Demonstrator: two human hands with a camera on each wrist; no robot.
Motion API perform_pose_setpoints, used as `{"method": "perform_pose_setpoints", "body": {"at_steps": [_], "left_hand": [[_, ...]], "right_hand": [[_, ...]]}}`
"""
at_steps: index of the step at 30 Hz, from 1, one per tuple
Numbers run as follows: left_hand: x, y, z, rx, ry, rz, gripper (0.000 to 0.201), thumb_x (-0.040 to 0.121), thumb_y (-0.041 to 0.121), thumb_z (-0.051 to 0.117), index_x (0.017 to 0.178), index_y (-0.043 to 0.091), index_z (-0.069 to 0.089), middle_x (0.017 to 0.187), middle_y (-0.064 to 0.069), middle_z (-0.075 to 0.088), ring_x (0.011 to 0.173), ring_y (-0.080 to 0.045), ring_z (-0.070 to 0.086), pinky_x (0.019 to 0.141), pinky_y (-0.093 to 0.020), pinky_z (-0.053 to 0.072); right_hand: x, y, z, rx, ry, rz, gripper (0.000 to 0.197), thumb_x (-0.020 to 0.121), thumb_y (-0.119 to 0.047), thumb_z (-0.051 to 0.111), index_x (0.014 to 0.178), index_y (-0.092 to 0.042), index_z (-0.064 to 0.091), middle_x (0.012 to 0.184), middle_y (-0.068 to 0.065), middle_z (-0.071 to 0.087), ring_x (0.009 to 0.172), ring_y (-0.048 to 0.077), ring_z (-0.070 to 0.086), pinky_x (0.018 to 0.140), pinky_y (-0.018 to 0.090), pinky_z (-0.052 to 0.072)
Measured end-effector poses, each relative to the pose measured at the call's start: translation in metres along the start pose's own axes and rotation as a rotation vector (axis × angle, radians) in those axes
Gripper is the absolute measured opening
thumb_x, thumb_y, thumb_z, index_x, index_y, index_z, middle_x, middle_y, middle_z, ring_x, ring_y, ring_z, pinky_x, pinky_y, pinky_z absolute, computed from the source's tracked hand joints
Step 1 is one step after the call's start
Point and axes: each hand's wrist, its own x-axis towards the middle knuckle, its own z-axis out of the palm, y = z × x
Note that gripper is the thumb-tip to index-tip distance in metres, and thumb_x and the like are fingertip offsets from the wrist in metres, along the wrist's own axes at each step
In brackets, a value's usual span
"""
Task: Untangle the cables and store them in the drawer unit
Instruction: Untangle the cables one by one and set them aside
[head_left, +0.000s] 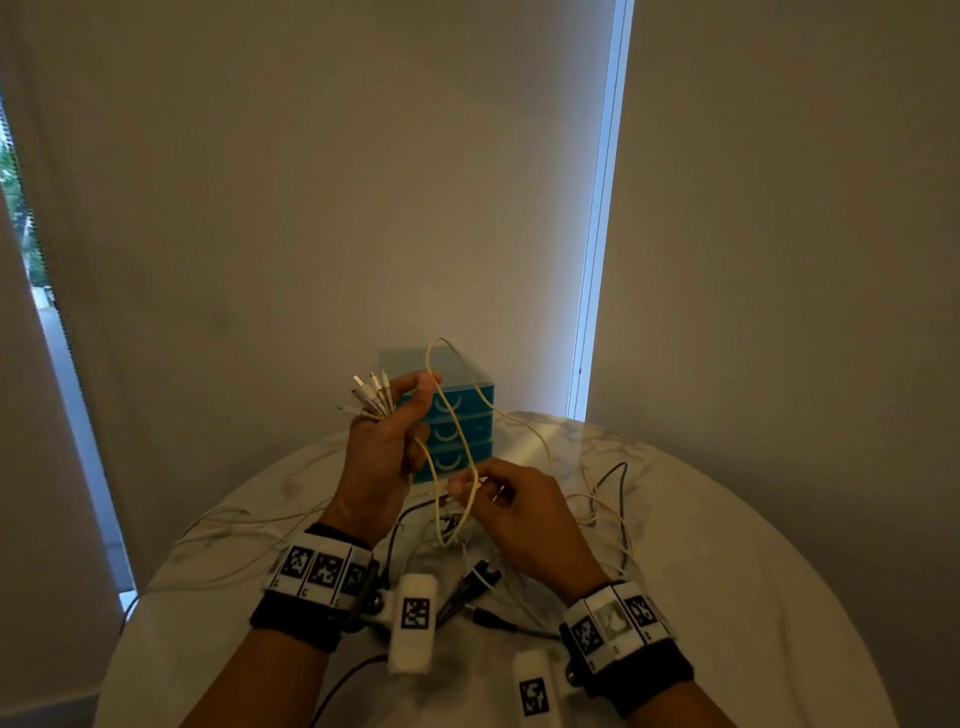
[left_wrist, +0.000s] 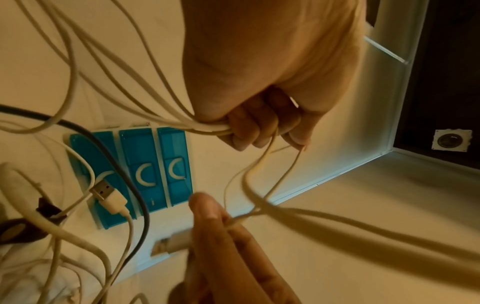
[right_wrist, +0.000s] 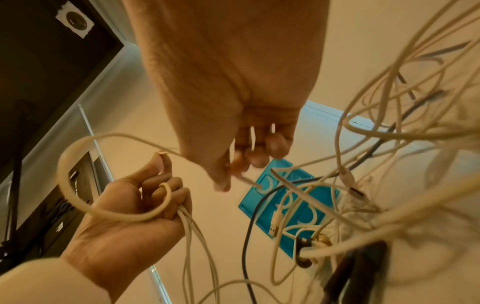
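Observation:
My left hand (head_left: 387, 431) is raised above the table and grips a bundle of white cables (head_left: 371, 397), several plug ends sticking out past the fingers. The same grip shows in the left wrist view (left_wrist: 249, 127) and the right wrist view (right_wrist: 161, 197). A cream cable loop (head_left: 457, 415) arches from that hand down to my right hand (head_left: 483, 486), which pinches it between thumb and fingers (left_wrist: 228, 222). Behind both hands stands the teal drawer unit (head_left: 462, 415) with three shut drawers. More tangled white and dark cables (head_left: 467, 551) lie on the table below.
The round white marble table (head_left: 701, 571) carries loose cables on the left (head_left: 234, 525) and right (head_left: 613, 499). A dark cable with a plug (head_left: 488, 618) lies between my wrists. A plain wall rises behind the drawer unit.

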Motion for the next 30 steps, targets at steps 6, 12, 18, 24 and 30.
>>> {"method": "perform_pose_setpoints", "body": {"at_steps": [6, 12, 18, 24, 30], "left_hand": [[0.015, -0.006, -0.019, 0.026, 0.254, -0.081, 0.019, 0.098, 0.027, 0.074, 0.103, 0.008, 0.075, 0.059, 0.005, 0.036, 0.044, -0.006, 0.027, 0.039, -0.02, 0.023], [0.021, -0.011, -0.028, -0.119, 0.258, -0.251, 0.041, 0.106, 0.049, 0.057, 0.079, 0.018, 0.057, 0.056, 0.008, 0.039, 0.041, -0.005, 0.027, 0.037, -0.019, 0.021], [0.021, -0.009, -0.023, -0.253, 0.129, -0.374, 0.039, 0.112, 0.035, 0.033, 0.094, 0.008, 0.054, 0.052, 0.006, 0.043, 0.034, -0.005, 0.029, 0.035, -0.019, 0.022], [0.024, -0.004, -0.032, -0.163, 0.147, -0.415, 0.039, 0.114, 0.028, 0.033, 0.1, 0.003, 0.059, 0.056, 0.003, 0.043, 0.036, -0.006, 0.031, 0.036, -0.02, 0.025], [0.022, 0.006, -0.025, -0.197, 0.133, -0.325, 0.039, 0.115, 0.029, 0.036, 0.093, 0.006, 0.059, 0.055, 0.003, 0.047, 0.037, -0.005, 0.033, 0.037, -0.019, 0.024]], "right_hand": [[0.004, 0.002, -0.023, -0.175, 0.036, -0.021, 0.024, 0.103, -0.048, 0.064, 0.112, -0.034, 0.081, 0.106, -0.014, 0.064, 0.093, -0.003, 0.06, 0.078, 0.006, 0.043], [0.001, 0.001, -0.05, 0.204, 0.041, 0.208, 0.013, 0.103, -0.018, 0.07, 0.108, -0.012, 0.08, 0.084, 0.012, 0.079, 0.071, 0.022, 0.078, 0.066, 0.038, 0.067], [0.007, -0.007, -0.061, -0.039, 0.228, 0.257, 0.049, 0.11, -0.043, 0.053, 0.157, -0.03, 0.048, 0.121, -0.001, 0.061, 0.093, 0.015, 0.067, 0.094, 0.046, 0.059], [0.018, -0.05, -0.083, 0.487, 0.545, 0.14, 0.043, 0.08, -0.041, 0.05, 0.116, -0.039, 0.073, 0.102, -0.002, 0.058, 0.074, 0.014, 0.05, 0.057, 0.031, 0.036], [0.021, -0.09, -0.075, 0.024, 0.173, 0.033, 0.012, 0.106, -0.04, 0.063, 0.11, -0.035, 0.072, 0.092, -0.008, 0.071, 0.077, 0.006, 0.064, 0.068, 0.026, 0.046]]}}
